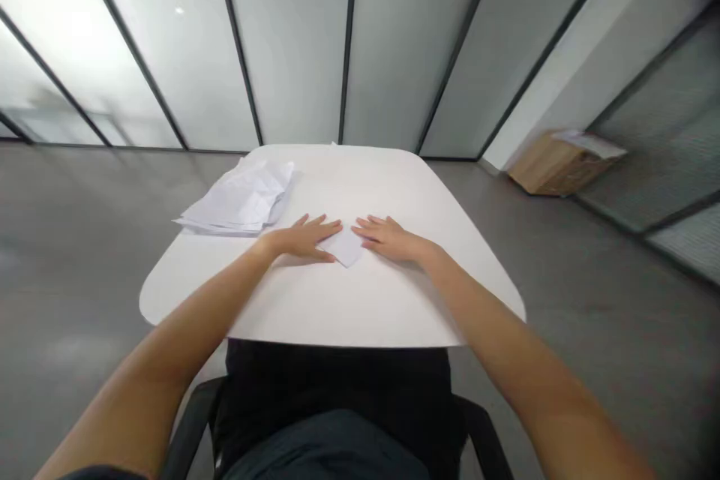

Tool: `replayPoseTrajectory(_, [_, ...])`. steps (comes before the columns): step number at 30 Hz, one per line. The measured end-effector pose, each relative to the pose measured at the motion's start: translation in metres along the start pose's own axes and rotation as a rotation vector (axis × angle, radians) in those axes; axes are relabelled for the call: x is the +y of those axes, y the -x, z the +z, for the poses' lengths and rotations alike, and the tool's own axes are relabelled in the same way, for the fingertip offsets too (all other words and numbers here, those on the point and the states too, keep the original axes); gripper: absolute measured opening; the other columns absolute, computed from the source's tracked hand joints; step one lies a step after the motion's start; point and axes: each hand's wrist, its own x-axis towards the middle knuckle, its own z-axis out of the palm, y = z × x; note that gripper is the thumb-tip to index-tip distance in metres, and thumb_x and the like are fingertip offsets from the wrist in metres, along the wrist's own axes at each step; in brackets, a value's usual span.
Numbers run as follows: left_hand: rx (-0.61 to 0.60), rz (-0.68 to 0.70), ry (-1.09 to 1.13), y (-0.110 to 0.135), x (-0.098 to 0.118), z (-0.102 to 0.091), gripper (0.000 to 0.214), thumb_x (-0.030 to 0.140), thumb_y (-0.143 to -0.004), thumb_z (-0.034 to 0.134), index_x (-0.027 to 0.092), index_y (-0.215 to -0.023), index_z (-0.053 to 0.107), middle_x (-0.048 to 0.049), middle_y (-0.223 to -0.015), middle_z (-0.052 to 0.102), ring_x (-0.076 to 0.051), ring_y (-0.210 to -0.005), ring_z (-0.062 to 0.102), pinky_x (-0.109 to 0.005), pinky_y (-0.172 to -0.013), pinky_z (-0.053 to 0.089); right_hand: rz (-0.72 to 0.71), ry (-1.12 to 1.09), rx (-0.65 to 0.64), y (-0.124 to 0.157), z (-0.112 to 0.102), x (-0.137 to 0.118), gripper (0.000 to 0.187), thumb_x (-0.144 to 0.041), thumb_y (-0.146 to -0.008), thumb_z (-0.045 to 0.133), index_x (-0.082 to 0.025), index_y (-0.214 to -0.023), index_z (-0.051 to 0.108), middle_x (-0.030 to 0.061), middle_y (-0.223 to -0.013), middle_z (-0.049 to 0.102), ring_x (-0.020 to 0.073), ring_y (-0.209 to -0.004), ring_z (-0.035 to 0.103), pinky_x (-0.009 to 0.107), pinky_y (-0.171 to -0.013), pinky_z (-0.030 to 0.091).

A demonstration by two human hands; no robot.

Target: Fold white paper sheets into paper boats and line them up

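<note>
Left hand [304, 238] and right hand [391, 238] lie open and flat on the white table [360, 184], fingertips at either side of a small folded paper [344, 246]. A loose stack of paper sheets [239, 199] lies beyond the left hand; a cardboard box [554, 163] stands on the floor [73, 240], far right.

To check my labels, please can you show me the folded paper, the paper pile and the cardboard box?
Folded paper [346, 247]: head view, on its middle.
Paper pile [239, 199]: head view, on the top sheet.
Cardboard box [548, 169]: head view, on its side face.
</note>
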Motion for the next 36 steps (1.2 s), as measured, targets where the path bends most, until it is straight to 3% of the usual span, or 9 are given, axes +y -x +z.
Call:
replayPoseTrajectory(5, [0.065,0.015,-0.006,-0.001,-0.002,0.005,0.101,0.083,-0.092,0.050,0.033,-0.172,0.016,-0.0044,-0.178,0.017,-0.037,-0.165,0.007,-0.059,-0.131,0.001,-0.007,-0.039,0.015,0.002,0.000,0.000,0.061,-0.054,-0.107,0.044,-0.037,-0.165,0.039,0.0021,-0.175,0.025,0.0366,-0.163,0.019,0.069,-0.129,0.011])
replayPoseTrajectory(10, [0.282,0.105,-0.069,-0.005,-0.013,0.010,0.080,0.074,-0.094,0.059,0.031,-0.160,0.048,-0.0065,-0.164,0.050,-0.033,-0.154,0.040,-0.047,-0.128,0.022,-0.028,-0.048,0.029,0.006,-0.002,-0.001,0.087,-0.073,-0.092,0.062,-0.034,-0.166,0.037,0.0067,-0.175,0.024,0.0407,-0.163,0.018,0.069,-0.129,0.009])
replayPoseTrajectory(14, [0.357,0.198,-0.089,-0.007,-0.023,0.010,0.075,0.073,-0.088,0.068,0.028,-0.148,0.061,-0.0093,-0.151,0.063,-0.032,-0.139,0.057,-0.041,-0.117,0.037,-0.020,-0.045,0.040,0.006,-0.001,-0.002,0.093,-0.078,-0.088,0.064,-0.035,-0.165,0.038,0.0070,-0.175,0.026,0.0405,-0.162,0.019,0.069,-0.129,0.010])
replayPoseTrajectory(18, [0.368,0.231,-0.090,-0.006,-0.027,0.010,0.079,0.072,-0.084,0.074,0.026,-0.146,0.063,-0.0104,-0.147,0.066,-0.032,-0.134,0.060,-0.041,-0.114,0.041,-0.019,-0.032,0.094,0.003,0.000,-0.002,0.083,-0.074,-0.091,0.064,-0.036,-0.162,0.045,0.0066,-0.173,0.032,0.0399,-0.160,0.027,0.068,-0.127,0.018])
replayPoseTrajectory(22, [0.375,0.221,-0.083,-0.003,-0.026,0.008,0.067,0.068,-0.090,0.070,0.027,-0.143,0.065,-0.0088,-0.145,0.068,-0.030,-0.133,0.062,-0.039,-0.113,0.042,-0.031,-0.010,0.165,-0.001,0.002,-0.002,0.065,-0.065,-0.098,0.060,-0.036,-0.156,0.055,0.0061,-0.168,0.044,0.0373,-0.156,0.038,0.061,-0.125,0.028])
replayPoseTrajectory(27, [0.376,0.212,-0.104,-0.001,-0.023,0.007,0.070,0.069,-0.088,0.072,0.027,-0.143,0.066,-0.0092,-0.145,0.068,-0.030,-0.132,0.063,-0.039,-0.112,0.045,-0.026,-0.021,0.139,0.000,0.002,-0.002,0.090,-0.075,-0.081,0.075,-0.037,-0.159,0.050,0.0065,-0.170,0.038,0.0404,-0.158,0.032,0.066,-0.126,0.023])
replayPoseTrajectory(31, [0.377,0.214,-0.146,-0.001,-0.022,0.007,0.063,0.066,-0.094,0.066,0.026,-0.142,0.066,-0.0098,-0.144,0.068,-0.030,-0.130,0.063,-0.039,-0.110,0.046,-0.038,-0.008,0.149,0.002,0.003,-0.002,0.090,-0.077,-0.084,0.071,-0.034,-0.160,0.049,0.0072,-0.170,0.039,0.0401,-0.157,0.033,0.066,-0.126,0.024])
replayPoseTrajectory(36, [0.394,0.151,-0.134,-0.001,-0.023,0.006,0.051,0.059,-0.106,0.049,0.028,-0.143,0.067,-0.0080,-0.141,0.070,-0.026,-0.128,0.065,-0.037,-0.111,0.047,-0.048,0.036,0.211,-0.003,0.003,-0.001,0.083,-0.076,-0.089,0.065,-0.029,-0.157,0.054,0.0086,-0.164,0.048,0.0376,-0.151,0.044,0.056,-0.125,0.033])
